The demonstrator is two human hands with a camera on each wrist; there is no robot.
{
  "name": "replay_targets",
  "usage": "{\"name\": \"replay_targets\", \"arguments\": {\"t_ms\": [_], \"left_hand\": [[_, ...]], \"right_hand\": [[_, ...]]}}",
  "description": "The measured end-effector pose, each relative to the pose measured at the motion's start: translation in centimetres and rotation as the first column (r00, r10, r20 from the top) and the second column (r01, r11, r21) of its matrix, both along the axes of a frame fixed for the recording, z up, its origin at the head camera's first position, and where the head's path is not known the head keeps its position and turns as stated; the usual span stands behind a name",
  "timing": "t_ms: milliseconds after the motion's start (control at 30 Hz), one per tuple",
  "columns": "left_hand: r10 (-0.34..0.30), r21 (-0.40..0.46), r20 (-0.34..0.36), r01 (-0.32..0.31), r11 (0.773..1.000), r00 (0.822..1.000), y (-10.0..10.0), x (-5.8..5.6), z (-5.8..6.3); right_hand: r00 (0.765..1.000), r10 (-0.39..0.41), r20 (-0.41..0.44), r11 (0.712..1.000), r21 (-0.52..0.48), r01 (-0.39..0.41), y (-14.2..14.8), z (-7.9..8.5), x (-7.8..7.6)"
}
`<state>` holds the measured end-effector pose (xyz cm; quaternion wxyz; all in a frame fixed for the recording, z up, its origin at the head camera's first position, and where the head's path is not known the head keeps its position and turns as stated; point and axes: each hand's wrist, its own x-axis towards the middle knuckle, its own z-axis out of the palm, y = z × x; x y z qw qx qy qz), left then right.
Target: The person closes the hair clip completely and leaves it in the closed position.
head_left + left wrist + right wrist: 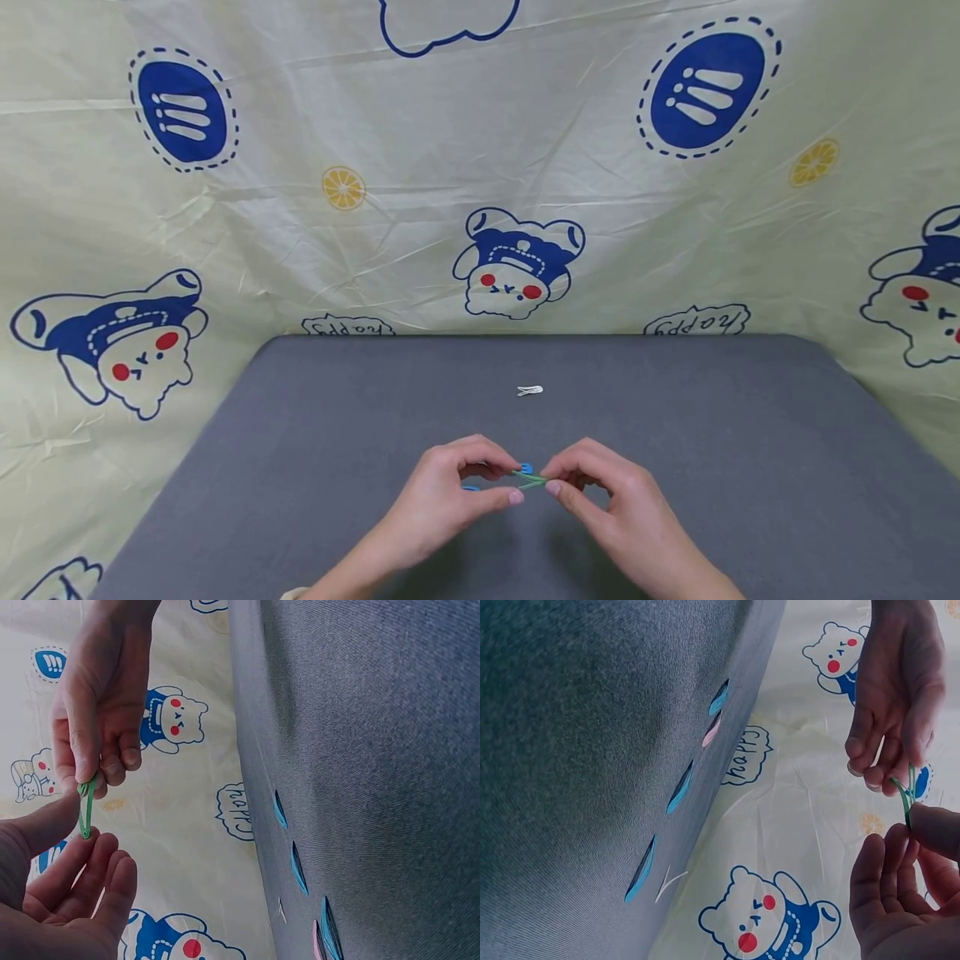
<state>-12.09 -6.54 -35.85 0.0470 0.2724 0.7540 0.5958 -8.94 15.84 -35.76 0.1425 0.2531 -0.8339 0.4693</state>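
Note:
A green snap hair clip is held between both hands above the grey table, its two arms spread in a narrow V. My right hand pinches the joined end between thumb and forefinger. Thumb and forefinger of my left hand are at the spread ends, one at each arm. The right wrist view shows the green clip with its V towards the left fingertips. Beyond the hands lies a white hair clip, its arms also apart. A blue hair clip shows just behind the fingers.
The grey table carries several blue clips, one of them a long blue clip, and a pink clip among them. A pale printed cloth hangs behind the table's far edge and at both sides.

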Motion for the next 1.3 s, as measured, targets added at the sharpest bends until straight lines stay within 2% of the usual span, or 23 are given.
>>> {"name": "replay_targets", "arguments": {"t_ms": [267,600,700,833,933,1033,1300], "left_hand": [[0.019,-0.011,-0.087,-0.020,1.000,0.996,0.1,0.2,-0.4],[0.023,-0.041,-0.069,-0.025,0.999,0.997,0.2,0.3,-0.3],[0.022,-0.034,-0.093,-0.025,0.999,0.995,0.3,0.3,-0.5],[0.019,-0.028,-0.169,-0.024,0.999,0.985,0.3,0.3,-0.7],[0.034,-0.027,-0.222,-0.041,0.999,0.975,0.4,0.4,-0.8],[0.055,-0.027,-0.240,-0.064,0.998,0.969,0.4,0.5,-0.9],[0.077,-0.013,-0.213,-0.082,0.997,0.974,0.6,0.4,-1.3]], "right_hand": [[0.999,0.008,-0.034,1.000,-0.015,-0.009,-0.3,-0.5,0.2],[1.000,-0.005,0.004,0.999,-0.033,0.005,-0.5,-0.8,0.2],[0.998,-0.014,0.060,0.998,-0.059,0.018,-0.6,-0.9,0.1],[0.986,-0.030,0.161,0.993,-0.108,0.048,-0.7,-1.1,0.0],[0.982,-0.044,0.186,0.990,-0.125,0.068,-0.9,-1.2,0.1],[0.986,-0.050,0.157,0.988,-0.136,0.071,-1.0,-1.4,0.2],[0.996,-0.069,0.060,0.986,-0.147,0.077,-1.4,-1.8,0.5]]}}
